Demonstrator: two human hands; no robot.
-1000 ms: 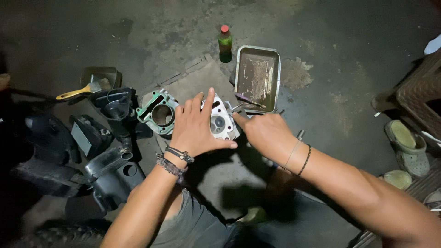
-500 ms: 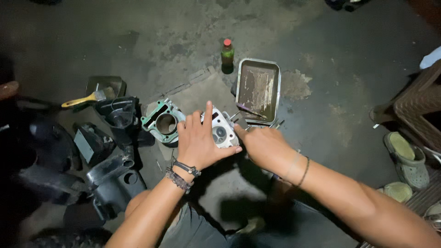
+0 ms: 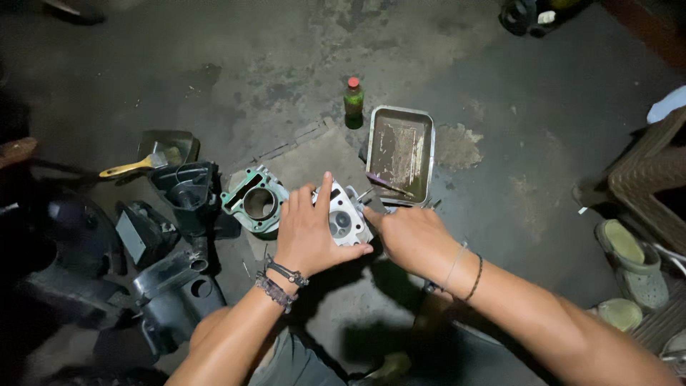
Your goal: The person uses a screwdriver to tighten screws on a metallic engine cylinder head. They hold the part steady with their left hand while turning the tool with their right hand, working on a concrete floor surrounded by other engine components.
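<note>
Hands, 2, met over 1 silvery cylinder head on the stained concrete floor. The left hand lay flat on its top with fingers spread, its grip open and pressing; the right hand touched its right edge, whether that grip was closed could not be told. Just left stood 1 greenish cylinder block; behind it, 1 grimy metal tray and 1 red-capped green bottle. At far left lay several black plastic covers and 1 yellow-handled brush. At right sat 2 green sandals. The room was dim.
</note>
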